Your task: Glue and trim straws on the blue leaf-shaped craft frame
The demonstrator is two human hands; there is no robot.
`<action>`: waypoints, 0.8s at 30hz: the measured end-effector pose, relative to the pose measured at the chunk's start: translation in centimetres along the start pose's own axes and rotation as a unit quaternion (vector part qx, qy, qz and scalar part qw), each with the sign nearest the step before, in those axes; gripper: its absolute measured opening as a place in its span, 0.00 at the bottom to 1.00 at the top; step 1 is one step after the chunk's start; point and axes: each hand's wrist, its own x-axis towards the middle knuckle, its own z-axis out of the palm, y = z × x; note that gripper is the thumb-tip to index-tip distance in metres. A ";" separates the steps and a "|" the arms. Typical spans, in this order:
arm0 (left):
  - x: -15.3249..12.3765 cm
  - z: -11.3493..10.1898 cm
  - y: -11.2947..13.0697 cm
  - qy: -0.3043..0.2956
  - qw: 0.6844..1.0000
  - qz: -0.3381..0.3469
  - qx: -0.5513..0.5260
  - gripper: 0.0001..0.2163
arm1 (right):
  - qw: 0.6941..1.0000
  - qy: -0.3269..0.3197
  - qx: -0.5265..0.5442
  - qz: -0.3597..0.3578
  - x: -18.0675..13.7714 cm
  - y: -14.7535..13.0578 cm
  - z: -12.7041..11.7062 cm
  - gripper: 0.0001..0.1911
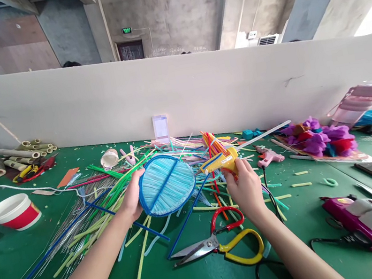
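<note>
My left hand point(134, 196) grips the left edge of a blue leaf-shaped piece point(167, 184) with a dark blue rim and a midrib across pale blue fibres. My right hand point(245, 186) is closed around a yellow hot glue gun point(220, 161), a glue stick point(264, 135) jutting from its back. The gun's nozzle points left, close to the piece's right edge; whether they touch I cannot tell. Below them lie scissors point(217, 243) with one red and one yellow handle, blades parted. Colourful pipe cleaners point(121, 179) and thin wires spread beneath the piece.
At left stand a paper cup point(15, 213), bamboo pieces point(27, 154) and pliers point(31, 172). A pink glue gun point(269, 156), purple flowers point(317, 136) and a magenta power strip point(367, 223) with cables are at right. A low white partition point(177, 88) closes off the back.
</note>
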 end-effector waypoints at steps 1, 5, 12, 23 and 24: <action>0.0 0.0 0.0 0.001 1.000 -0.001 0.000 0.17 | 1.000 0.003 0.000 -0.002 0.0 0.0 0.0 0.05; -0.1 0.1 0.0 -0.001 1.000 0.001 0.001 0.17 | 1.000 0.010 0.002 -0.002 0.0 0.0 -0.1 0.05; -0.3 0.3 0.0 -0.002 1.000 -0.002 -0.002 0.17 | 1.000 0.002 0.003 0.010 0.1 -0.1 -0.2 0.06; -0.4 0.3 0.1 0.009 1.000 -0.025 0.004 0.17 | 1.000 0.013 0.008 0.000 0.1 0.0 -0.3 0.05; -0.3 0.3 0.1 0.009 1.000 -0.025 0.005 0.17 | 1.000 0.014 0.009 0.000 0.1 0.0 -0.3 0.06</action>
